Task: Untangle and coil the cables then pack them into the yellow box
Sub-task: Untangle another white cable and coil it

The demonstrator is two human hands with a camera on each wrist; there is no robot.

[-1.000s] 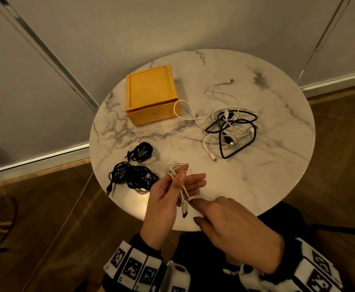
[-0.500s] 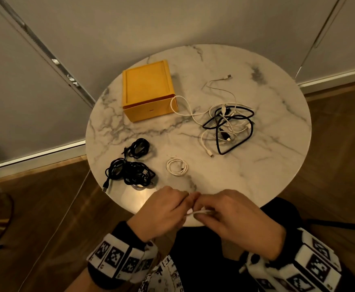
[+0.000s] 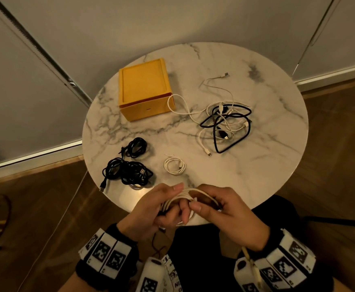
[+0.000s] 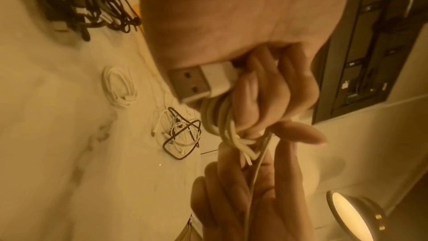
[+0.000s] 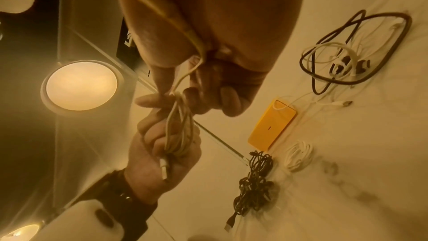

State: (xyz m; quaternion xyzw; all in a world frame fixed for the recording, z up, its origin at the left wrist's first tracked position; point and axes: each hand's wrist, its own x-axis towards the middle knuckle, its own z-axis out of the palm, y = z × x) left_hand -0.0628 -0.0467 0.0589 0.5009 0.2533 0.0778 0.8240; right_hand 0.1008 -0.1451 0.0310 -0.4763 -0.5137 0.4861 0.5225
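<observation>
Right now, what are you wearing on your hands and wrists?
Both hands are bare: left hand, right hand. Each wrist carries a dark band with white blocks printed with black square code markers: left wristband, right wristband. Each band also holds a white rounded camera unit. Black clothing shows below.

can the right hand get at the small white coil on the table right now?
Probably not yet: the right hand and left hand both grip the white cable being wound. The white coil lies uncovered just beyond them.
</observation>
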